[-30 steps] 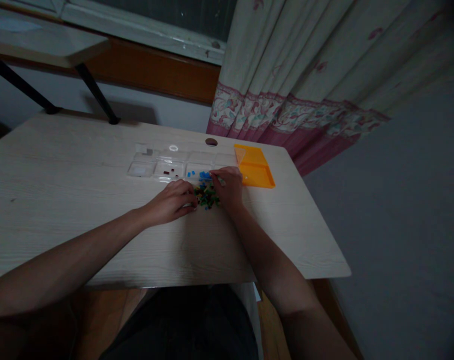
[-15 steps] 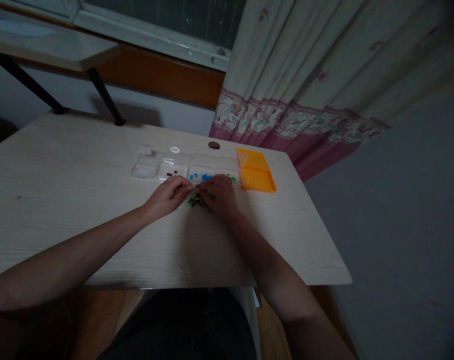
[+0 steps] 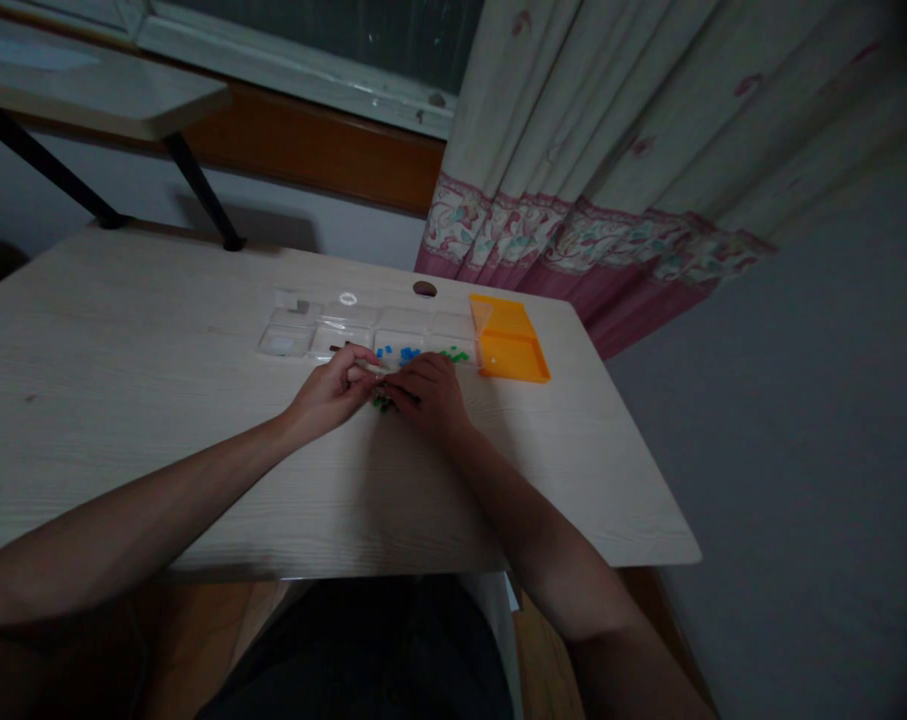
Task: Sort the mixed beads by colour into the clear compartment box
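My left hand (image 3: 337, 386) is closed in a pinch, its fingertips meeting those of my right hand (image 3: 432, 392) over the table. Whatever lies between the fingers is too small to make out. Under my right hand is a pile of small green and dark pieces (image 3: 382, 403), partly hidden by its fingers. Just beyond the hands, clear plastic boxes (image 3: 284, 341) stand in a row with their lids open. One holds blue pieces (image 3: 409, 354), another green pieces (image 3: 459, 355), and a third a few dark red-brown pieces (image 3: 335, 348).
An open orange box (image 3: 524, 358) lies to the right of the clear boxes. Behind them is a dark round hole (image 3: 424, 289) in the tabletop (image 3: 160, 400). A raised shelf (image 3: 123, 100) on black legs stands at the back left, and a curtain (image 3: 573, 200) hangs behind.
My fingers have shifted slightly together over the pile, covering more of it. My left index finger is now raised and more bent. The view has tilted a little.
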Demonstrator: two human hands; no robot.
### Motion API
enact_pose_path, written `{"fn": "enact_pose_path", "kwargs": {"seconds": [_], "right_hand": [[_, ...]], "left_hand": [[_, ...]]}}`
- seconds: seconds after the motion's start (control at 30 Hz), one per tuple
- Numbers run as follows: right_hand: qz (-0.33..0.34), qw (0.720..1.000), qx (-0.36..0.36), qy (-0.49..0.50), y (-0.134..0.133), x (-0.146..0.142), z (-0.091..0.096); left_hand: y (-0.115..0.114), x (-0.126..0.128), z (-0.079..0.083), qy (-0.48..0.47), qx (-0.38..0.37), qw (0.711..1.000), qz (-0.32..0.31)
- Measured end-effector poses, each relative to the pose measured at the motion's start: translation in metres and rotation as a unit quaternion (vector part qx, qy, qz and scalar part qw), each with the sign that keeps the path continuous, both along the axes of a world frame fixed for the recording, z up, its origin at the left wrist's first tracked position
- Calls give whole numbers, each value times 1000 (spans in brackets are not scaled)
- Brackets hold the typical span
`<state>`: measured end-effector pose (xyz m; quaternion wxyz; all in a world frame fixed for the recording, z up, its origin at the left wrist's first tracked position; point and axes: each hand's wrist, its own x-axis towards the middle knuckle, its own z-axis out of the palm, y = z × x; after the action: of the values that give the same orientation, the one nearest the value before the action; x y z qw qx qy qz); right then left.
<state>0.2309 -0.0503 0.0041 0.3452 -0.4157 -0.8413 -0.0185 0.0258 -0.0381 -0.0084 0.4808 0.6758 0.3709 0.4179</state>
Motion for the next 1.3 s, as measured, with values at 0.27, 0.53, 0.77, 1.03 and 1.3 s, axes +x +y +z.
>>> {"fn": "enact_pose_path", "kwargs": {"seconds": [0.27,0.53,0.77,1.03,1.3], "right_hand": [[-13,1000,-7,6,0,5,4],[-204,974,-26,94,24,32,-6],[-227,972,-53,43,25,32,-9],[-216,974,-41,53,26,32,-10],[-186,982,-39,23,20,28,-2]], "left_hand": [[0,-4,-4,50,82,995,-10],[7,-2,-11,52,142,988,23],[7,-2,-11,57,148,987,25],[5,-2,-9,53,149,987,14],[4,-3,3,155,233,958,65]]}}
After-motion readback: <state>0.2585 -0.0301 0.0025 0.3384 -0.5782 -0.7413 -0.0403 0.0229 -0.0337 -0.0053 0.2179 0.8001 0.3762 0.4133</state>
